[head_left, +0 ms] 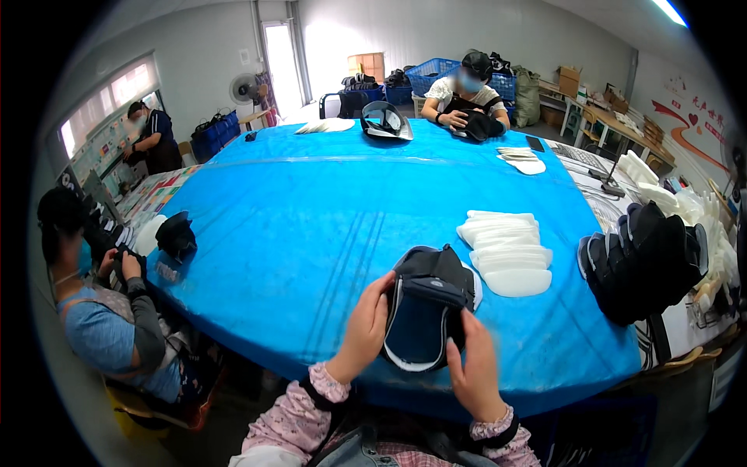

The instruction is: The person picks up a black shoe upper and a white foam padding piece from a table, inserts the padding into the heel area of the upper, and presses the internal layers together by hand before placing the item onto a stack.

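Note:
A dark cap point(434, 289) with a light-edged, rounded opening or brim toward me is held just above the near edge of the blue-covered table point(311, 226). My left hand point(366, 323) grips its left edge, thumb on the near side. On the opposite edge, my right hand point(476, 366) has its fingers against the cap, with the thumb lower down; it is slightly blurred. White curved flat pieces point(510, 257) lie overlapped in a row just beyond my right hand. A white rim peeks out at the cap's right side.
Stacked dark caps point(646, 261) stand at the right edge. Across the table a seated person handles a black cap point(476, 126); at the left, another works beside a black cap point(177, 236). A clear-fronted piece point(385, 123) and more white pieces point(523, 159) lie farther off.

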`<state>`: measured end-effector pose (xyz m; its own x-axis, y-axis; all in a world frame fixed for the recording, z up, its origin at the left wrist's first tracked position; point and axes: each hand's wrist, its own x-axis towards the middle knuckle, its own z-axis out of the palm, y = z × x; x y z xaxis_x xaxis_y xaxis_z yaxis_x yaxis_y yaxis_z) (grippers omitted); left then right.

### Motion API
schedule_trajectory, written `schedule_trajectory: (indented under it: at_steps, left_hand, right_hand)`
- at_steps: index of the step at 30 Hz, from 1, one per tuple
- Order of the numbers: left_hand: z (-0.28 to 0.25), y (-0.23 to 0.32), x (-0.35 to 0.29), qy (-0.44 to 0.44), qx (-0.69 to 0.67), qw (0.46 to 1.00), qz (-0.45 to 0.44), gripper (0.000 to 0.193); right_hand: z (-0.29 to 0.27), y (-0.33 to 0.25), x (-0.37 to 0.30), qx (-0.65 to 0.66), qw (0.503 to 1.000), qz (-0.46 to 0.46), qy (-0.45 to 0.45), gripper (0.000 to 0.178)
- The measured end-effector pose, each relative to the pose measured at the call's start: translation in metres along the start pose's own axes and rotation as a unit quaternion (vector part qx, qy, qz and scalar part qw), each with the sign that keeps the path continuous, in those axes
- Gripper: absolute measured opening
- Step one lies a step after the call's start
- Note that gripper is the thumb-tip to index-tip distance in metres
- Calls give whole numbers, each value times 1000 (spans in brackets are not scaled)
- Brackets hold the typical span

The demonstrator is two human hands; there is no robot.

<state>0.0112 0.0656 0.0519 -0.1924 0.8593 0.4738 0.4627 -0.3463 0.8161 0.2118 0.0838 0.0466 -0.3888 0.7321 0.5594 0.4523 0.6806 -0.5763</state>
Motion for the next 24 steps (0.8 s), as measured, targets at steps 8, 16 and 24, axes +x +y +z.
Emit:
schedule_trajectory:
  at_steps: [8,16,24]
  left_hand:
    - [-2,-16,-55,-36,51,991,114,98]
    - [-3,-28,-87,-84,165,983,2,110]
    - [-6,10,-80,-66,88,993,-34,101]
  right_hand:
    - [18,5,-20,57,996,-10,-61,55]
    - [14,14,-43,-19,992,8,-126,79]
    - [-1,4,-59,-85,992,-69,-57,46]
